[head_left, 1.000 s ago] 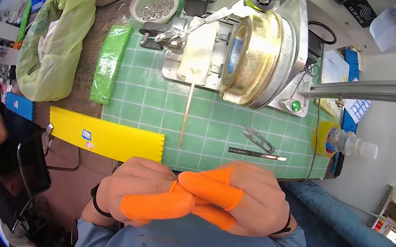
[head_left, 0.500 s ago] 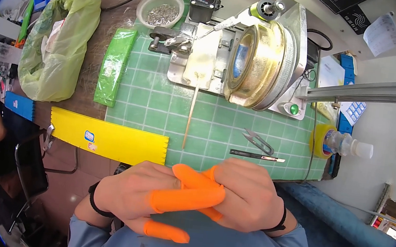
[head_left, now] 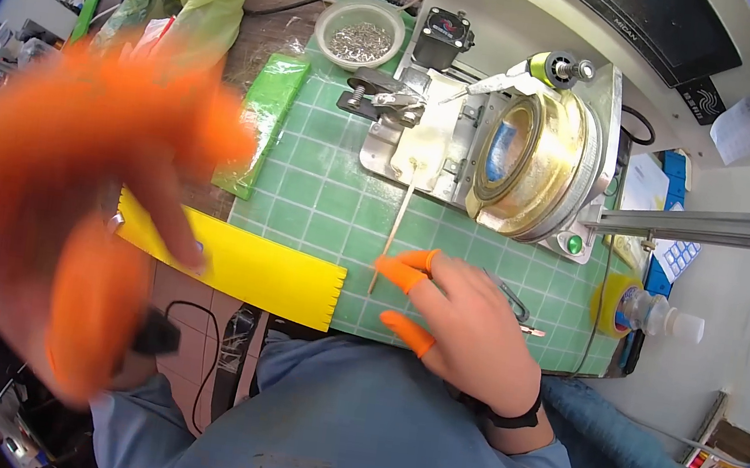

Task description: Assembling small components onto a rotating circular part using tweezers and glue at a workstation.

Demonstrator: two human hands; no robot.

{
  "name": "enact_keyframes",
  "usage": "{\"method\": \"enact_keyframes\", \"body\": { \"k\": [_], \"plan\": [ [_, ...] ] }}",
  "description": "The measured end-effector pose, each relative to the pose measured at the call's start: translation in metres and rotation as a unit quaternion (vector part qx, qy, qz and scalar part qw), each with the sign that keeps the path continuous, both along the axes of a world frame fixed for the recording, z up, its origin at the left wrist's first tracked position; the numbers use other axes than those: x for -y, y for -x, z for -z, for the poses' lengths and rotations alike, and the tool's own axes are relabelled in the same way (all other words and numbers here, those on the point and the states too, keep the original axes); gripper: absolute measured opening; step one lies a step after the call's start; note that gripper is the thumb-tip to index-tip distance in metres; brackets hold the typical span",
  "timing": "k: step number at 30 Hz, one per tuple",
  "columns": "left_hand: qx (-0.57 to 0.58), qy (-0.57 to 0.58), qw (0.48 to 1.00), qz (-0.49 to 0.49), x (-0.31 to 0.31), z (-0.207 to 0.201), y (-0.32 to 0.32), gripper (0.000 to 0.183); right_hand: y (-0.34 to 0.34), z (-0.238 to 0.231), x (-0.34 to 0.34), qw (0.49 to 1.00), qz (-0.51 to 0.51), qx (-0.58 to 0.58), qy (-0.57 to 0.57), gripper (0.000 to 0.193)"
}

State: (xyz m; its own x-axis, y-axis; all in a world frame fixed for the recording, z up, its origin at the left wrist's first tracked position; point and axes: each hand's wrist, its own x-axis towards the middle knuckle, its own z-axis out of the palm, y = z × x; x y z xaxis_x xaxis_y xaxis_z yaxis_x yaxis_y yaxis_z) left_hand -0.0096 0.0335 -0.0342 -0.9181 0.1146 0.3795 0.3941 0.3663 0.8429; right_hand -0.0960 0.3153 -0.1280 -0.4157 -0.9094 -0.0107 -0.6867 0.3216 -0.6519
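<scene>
My left hand (head_left: 45, 219) is raised close to the camera, badly blurred, with orange finger cots on it. Its thumb and fingers look apart, and nothing shows between them. Low over the green cutting mat (head_left: 323, 199), my right hand (head_left: 467, 327) has its fingers spread and also wears orange finger cots. One fingertip is beside the lower part of a thin wooden stick (head_left: 399, 214); contact cannot be made out. The stick's far end meets a pale block (head_left: 427, 127) on the machine. Snips (head_left: 515, 302) and a slim knife (head_left: 533, 331) are partly hidden by my right hand.
A machine with a gold-coloured wheel (head_left: 508, 162) stands behind the mat. At the back left are a bowl of small metal bits (head_left: 360, 35), a green packet (head_left: 267, 120) and a plastic bag (head_left: 201, 8). A yellow strip (head_left: 279, 278) lies along the front edge. Tape (head_left: 612, 303) stands right.
My hands were together at the mat's front edge and have parted. The left has swung up and left towards the camera; the right has opened out over the mat near the stick. The view has shifted.
</scene>
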Motion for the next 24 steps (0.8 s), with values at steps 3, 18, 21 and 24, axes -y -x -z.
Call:
{"method": "enact_keyframes", "body": {
  "k": [3,18,21,24],
  "plan": [
    [0.000,0.082,0.969,-0.233,-0.009,0.013,0.058,0.037,0.005,0.020,-0.010,0.997,0.046,-0.034,-0.050,0.051],
    [0.145,0.505,0.841,-0.129,0.028,0.124,0.217,0.022,0.004,0.039,-0.026,0.997,0.062,0.041,-0.016,0.054],
    [0.143,0.481,0.858,-0.113,0.032,0.129,0.220,0.018,0.008,0.038,-0.024,0.997,0.064,0.041,-0.021,0.052],
    [0.114,0.448,0.880,-0.111,0.042,0.135,0.218,0.016,0.012,0.038,-0.022,0.996,0.065,0.046,-0.037,0.050]
  ]
}}
